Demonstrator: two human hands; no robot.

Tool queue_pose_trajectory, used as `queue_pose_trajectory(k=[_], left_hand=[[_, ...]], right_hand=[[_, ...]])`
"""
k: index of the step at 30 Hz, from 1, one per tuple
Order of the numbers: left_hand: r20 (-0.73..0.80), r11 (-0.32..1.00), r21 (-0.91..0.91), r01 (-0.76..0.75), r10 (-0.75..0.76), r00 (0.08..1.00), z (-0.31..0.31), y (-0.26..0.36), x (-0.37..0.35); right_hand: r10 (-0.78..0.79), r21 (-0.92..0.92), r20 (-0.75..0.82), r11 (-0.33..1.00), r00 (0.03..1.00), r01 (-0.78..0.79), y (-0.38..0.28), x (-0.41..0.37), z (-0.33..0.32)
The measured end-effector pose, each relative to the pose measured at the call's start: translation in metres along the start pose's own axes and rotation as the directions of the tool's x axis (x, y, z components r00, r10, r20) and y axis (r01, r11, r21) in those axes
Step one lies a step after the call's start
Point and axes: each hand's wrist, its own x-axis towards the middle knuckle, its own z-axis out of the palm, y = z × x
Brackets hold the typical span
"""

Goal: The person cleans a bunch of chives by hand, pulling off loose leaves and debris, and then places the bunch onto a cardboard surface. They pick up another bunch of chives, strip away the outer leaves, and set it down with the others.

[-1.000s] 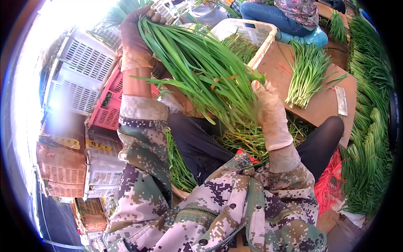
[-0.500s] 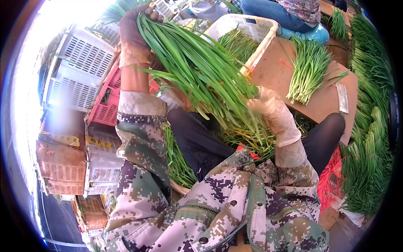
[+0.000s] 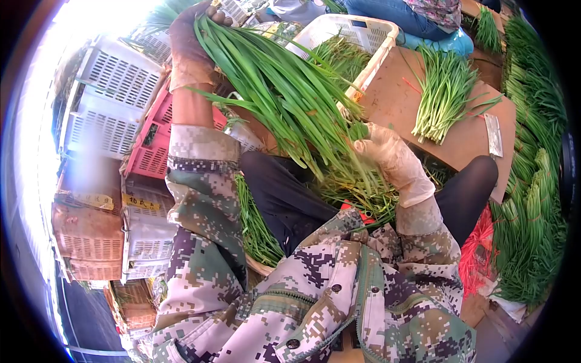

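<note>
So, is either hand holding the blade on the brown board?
No, the blade lies free on the board; the left hand and right hand both hold the greens.

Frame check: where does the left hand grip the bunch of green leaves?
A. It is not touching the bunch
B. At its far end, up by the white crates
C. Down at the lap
B: the left hand clasps the far end of the bunch of green leaves beside the white crates, while the right hand holds the near end.
</note>
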Motion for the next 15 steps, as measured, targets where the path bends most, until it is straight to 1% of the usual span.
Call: queue_pose_trajectory(k=[1, 2, 3, 5, 6, 7, 8, 9, 11, 12, 14, 15], left_hand=[[-0.042, 1.000, -0.007, 0.010, -0.010, 0.999, 0.000, 0.001, 0.000], [-0.084, 1.000, -0.014, 0.020, -0.022, 0.996, 0.001, 0.001, 0.000], [-0.084, 1.000, -0.014, 0.022, -0.023, 0.996, 0.001, 0.002, -0.002], [-0.070, 0.998, 0.010, 0.066, -0.065, 0.995, 0.000, 0.003, -0.005], [-0.070, 0.998, 0.010, 0.067, -0.066, 0.995, -0.003, 0.002, -0.004], [0.003, 0.999, -0.011, 0.033, -0.033, 0.999, -0.007, 0.000, -0.003], [0.075, 0.999, -0.035, 0.001, 0.001, 0.997, -0.009, -0.001, -0.002], [0.076, 0.999, -0.037, 0.002, 0.001, 0.997, -0.012, -0.001, -0.001], [0.055, 0.994, -0.081, 0.073, -0.069, 0.996, -0.016, -0.001, 0.000], [0.055, 0.994, -0.081, 0.073, -0.069, 0.996, -0.018, -0.001, 0.001], [0.000, 1.000, 0.009, 0.030, -0.030, 1.000, -0.022, -0.002, 0.003], [-0.001, 0.999, 0.009, 0.031, -0.031, 1.000, -0.026, -0.002, 0.006]], right_hand=[[-0.001, 0.001, 0.000, 1.000, 1.000, 0.001, 0.000, 0.000, 0.003], [-0.012, 0.044, -0.032, 0.999, 0.999, 0.013, -0.004, -0.001, 0.008], [-0.022, 0.086, -0.064, 0.996, 0.998, 0.027, -0.008, -0.002, 0.011], [0.009, 0.077, -0.072, 0.997, 0.997, -0.004, -0.007, -0.002, 0.004], [0.036, 0.121, -0.074, 0.992, 0.997, -0.027, -0.001, -0.001, -0.003], [0.062, 0.165, -0.074, 0.985, 0.995, -0.049, 0.004, 0.000, -0.006], [0.040, 0.207, -0.080, 0.978, 0.996, -0.023, 0.007, 0.002, -0.005], [0.040, 0.206, -0.082, 0.978, 0.996, -0.023, 0.007, 0.002, -0.005], [0.026, 0.040, -0.109, 0.999, 0.994, -0.022, 0.002, 0.000, -0.003], [0.026, 0.040, -0.109, 0.999, 0.994, -0.022, 0.000, -0.002, -0.002], [0.007, 0.043, -0.075, 0.999, 0.997, -0.004, -0.001, -0.004, 0.001], [0.008, 0.043, -0.075, 0.999, 0.997, -0.005, -0.002, -0.005, -0.001]])
